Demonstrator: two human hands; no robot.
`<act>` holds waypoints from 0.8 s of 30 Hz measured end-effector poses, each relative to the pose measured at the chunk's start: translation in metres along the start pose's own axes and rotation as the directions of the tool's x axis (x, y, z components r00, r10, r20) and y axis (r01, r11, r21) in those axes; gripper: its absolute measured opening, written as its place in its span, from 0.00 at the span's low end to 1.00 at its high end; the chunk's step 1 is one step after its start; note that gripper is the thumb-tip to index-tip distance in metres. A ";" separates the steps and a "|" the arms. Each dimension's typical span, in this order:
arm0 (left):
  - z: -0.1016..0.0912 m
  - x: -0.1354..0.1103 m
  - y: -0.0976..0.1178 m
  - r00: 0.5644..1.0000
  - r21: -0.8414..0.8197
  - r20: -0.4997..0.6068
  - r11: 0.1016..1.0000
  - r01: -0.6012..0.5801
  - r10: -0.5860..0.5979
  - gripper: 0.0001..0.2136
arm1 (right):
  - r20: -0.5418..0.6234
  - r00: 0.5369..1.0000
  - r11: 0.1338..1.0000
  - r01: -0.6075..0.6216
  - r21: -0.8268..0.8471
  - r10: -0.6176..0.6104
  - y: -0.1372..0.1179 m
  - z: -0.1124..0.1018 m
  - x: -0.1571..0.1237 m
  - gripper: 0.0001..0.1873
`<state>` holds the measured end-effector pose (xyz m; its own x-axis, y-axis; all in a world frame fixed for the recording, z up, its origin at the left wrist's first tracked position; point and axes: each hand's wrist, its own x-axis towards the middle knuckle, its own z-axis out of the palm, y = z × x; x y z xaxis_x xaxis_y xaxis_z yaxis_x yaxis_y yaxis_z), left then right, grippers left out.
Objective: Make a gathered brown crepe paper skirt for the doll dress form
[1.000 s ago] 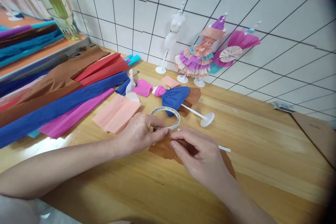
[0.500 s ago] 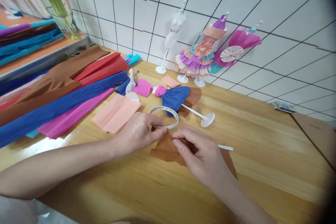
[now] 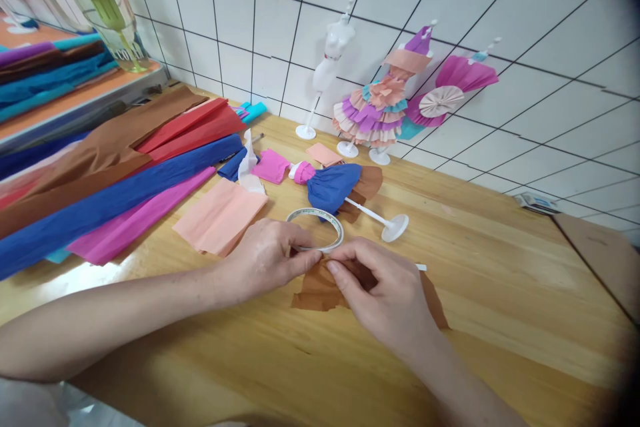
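Note:
My left hand (image 3: 273, 253) is closed, with a thin roll of tape (image 3: 341, 232) held between its fingers. Its thumb and index fingertip meet the top edge of a piece of brown crepe paper (image 3: 316, 290). Facing it, my right hand (image 3: 383, 280) pinches the same edge between thumb and index finger, and the paper looks bunched there. Part of the brown paper lies hidden under the right hand and comes out beyond it. A short white strip (image 3: 421, 267) pokes out behind the right knuckles. Just past the tape lies a small mannequin in a blue paper skirt (image 3: 333, 185).
Folded peach paper (image 3: 223, 217) and pink paper (image 3: 271, 166) lie beyond my left hand. Long crepe strips, one of them blue (image 3: 125, 197), cover the left side. A bare mannequin (image 3: 327, 73) and a ruffled-dress mannequin (image 3: 383, 107) stand by the tiled wall. A bottle (image 3: 107, 20) is far left.
The tape roll has shifted slightly right and down with my left fingers. The brown paper's edge is more gathered between my fingertips. Less of the white strip shows beyond my right hand.

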<state>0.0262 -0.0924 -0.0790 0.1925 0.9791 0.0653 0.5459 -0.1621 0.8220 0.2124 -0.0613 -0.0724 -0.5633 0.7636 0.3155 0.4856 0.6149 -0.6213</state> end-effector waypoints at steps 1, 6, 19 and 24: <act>0.000 0.000 0.000 1.000 -0.001 0.002 1.000 -0.003 0.003 0.13 | -0.011 1.000 1.000 -0.014 -0.008 0.014 0.001 0.001 0.000 0.06; 0.000 0.000 0.002 1.000 -0.013 0.011 1.000 -0.025 0.025 0.14 | -0.050 0.998 0.999 -0.039 -0.026 0.037 0.001 0.003 0.000 0.06; 0.002 -0.002 0.001 1.000 0.002 0.029 1.000 0.003 -0.003 0.12 | -0.078 0.996 0.996 -0.058 -0.062 0.053 0.002 0.007 0.000 0.08; 0.002 0.001 0.002 1.000 0.016 0.027 1.000 0.008 -0.008 0.12 | -0.043 0.997 0.997 -0.065 -0.040 0.064 0.002 0.007 -0.001 0.09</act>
<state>0.0288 -0.0923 -0.0779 0.2104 0.9767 0.0432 0.5607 -0.1567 0.8130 0.2094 -0.0618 -0.0785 -0.5022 0.8089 0.3057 0.5481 0.5712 -0.6110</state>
